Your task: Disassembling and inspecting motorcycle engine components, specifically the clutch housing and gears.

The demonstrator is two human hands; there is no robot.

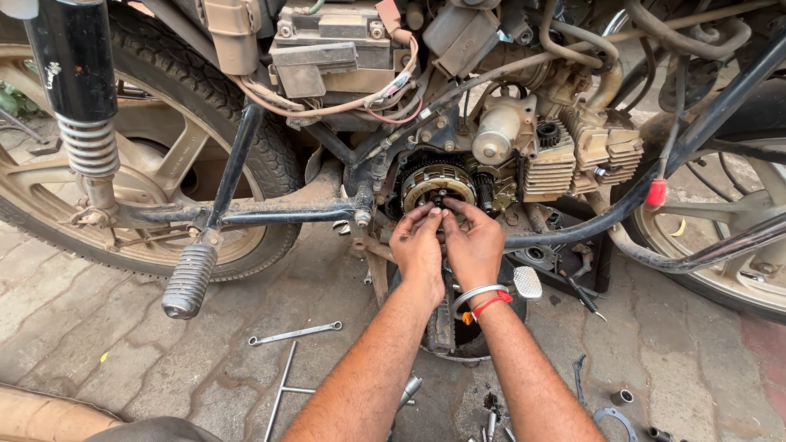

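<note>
At the bottom edge, nearest the camera, small loose metal parts lie on the paving: a flat ring [616, 421] at 5 o'clock and a short socket [621, 398] just above it. At 7 o'clock a long T-handled wrench [282, 391] lies on the stones, and beyond it, toward 8 o'clock, a slim spanner [295, 333] lies flat. The paving between these tools and the motorcycle's footpeg [189, 281] is bare stone, the widest open room in view.

Both forearms run up from the bottom centre. The right wrist carries a steel bangle [476, 294] and a red thread band [491, 304]. The left hand [418, 245] and the right hand [473, 244] sit side by side, touching, just past centre. Each hand's fingers are pinched narrow on a small dark part at the hub of the clutch assembly [438, 185]; what the part is cannot be told. The clutch assembly, a round toothed drum with a brassy face, sits at 12 o'clock from the hands in the open side of the engine.

Room there is tight: a frame tube [286, 214] runs in from 9 o'clock, and a curved black pipe [696, 260] sweeps by at 3 o'clock. Farther off, a grey boxy battery [332, 41] sits at 11 o'clock among loose wires; any label is too small to tell. A red cap [656, 193] hangs on a cable at 2 o'clock. The rear shock spring [88, 146] stands at 10 o'clock before the tyre [201, 78].
</note>
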